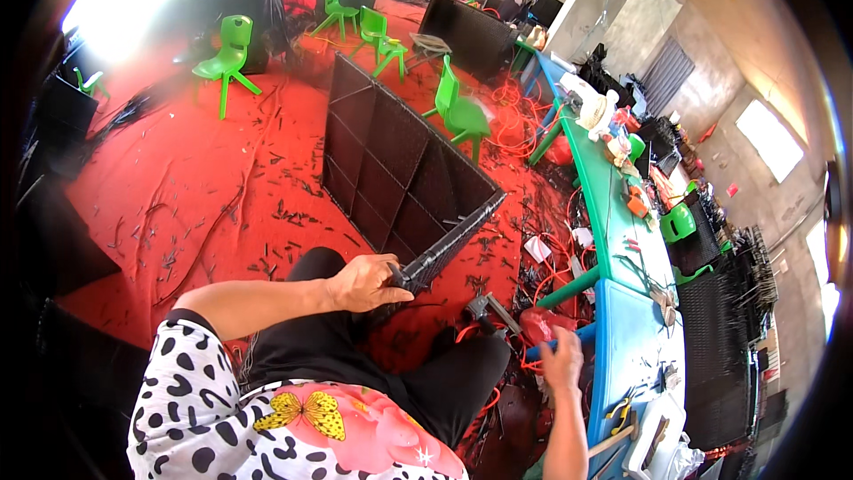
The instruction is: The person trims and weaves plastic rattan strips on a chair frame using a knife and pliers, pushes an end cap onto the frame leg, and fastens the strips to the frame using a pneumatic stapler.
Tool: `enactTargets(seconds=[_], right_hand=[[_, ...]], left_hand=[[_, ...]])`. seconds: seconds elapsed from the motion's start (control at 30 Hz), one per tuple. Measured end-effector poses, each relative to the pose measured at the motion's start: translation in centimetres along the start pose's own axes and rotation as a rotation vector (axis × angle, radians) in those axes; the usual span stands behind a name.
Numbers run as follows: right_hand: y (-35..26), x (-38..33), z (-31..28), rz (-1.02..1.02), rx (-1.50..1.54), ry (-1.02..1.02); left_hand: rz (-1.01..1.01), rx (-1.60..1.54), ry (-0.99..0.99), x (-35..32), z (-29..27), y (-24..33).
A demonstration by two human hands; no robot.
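Note:
My left hand (pixel 367 284) is closed on the near corner of a black woven panel (pixel 391 164). The panel has a frame with crossing bars and stands tilted in front of my knees. My right hand (pixel 562 360) hovers beside the blue table's edge, its fingers apart and holding nothing that shows. A red plastic bag (pixel 537 324) lies just beyond it. Between that hand and the panel is a grey and black tool (pixel 489 313) with a red hose, which looks like an air stapler. My right hand does not touch it.
A blue table (pixel 635 338) and a green table (pixel 609 187) run along my right, with pliers (pixel 619 409) and a hammer (pixel 613 440) on the blue one. Green chairs (pixel 462 116) stand ahead. Red hoses and black scraps litter the red floor covering (pixel 195 204). Other people work farther off.

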State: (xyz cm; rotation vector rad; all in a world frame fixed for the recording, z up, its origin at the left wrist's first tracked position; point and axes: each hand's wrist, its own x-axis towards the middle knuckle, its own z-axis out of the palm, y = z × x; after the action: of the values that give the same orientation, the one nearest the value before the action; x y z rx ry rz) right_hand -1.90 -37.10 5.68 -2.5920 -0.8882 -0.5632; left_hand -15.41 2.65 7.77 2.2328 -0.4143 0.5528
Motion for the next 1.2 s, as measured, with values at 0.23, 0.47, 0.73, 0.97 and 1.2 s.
enactTargets(seconds=[0.23, 0.47, 0.73, 0.97, 1.2], right_hand=[[-11.7, 5.9, 2.3, -0.288, 0.248, -0.124], [-17.5, 7.1, 1.2, -0.336, 0.513, -0.148], [-20.6, 10.1, 1.5, -0.031, 0.905, -0.247], [-18.8, 7.0, 6.4, 0.173, 1.201, -0.237], [-19.7, 2.1, 9.0, 0.327, 1.208, -0.315]], left_hand=[[0.017, 0.067, 0.122, -0.1, 1.0, -0.5], [0.104, -0.004, 0.114, -1.7, 1.5, -0.4], [0.166, -0.04, -0.014, 0.8, -0.7, -1.3], [0.151, -0.111, 0.054, -0.4, 1.0, -2.5], [0.085, -0.007, 0.162, -0.9, 2.6, -2.4]])
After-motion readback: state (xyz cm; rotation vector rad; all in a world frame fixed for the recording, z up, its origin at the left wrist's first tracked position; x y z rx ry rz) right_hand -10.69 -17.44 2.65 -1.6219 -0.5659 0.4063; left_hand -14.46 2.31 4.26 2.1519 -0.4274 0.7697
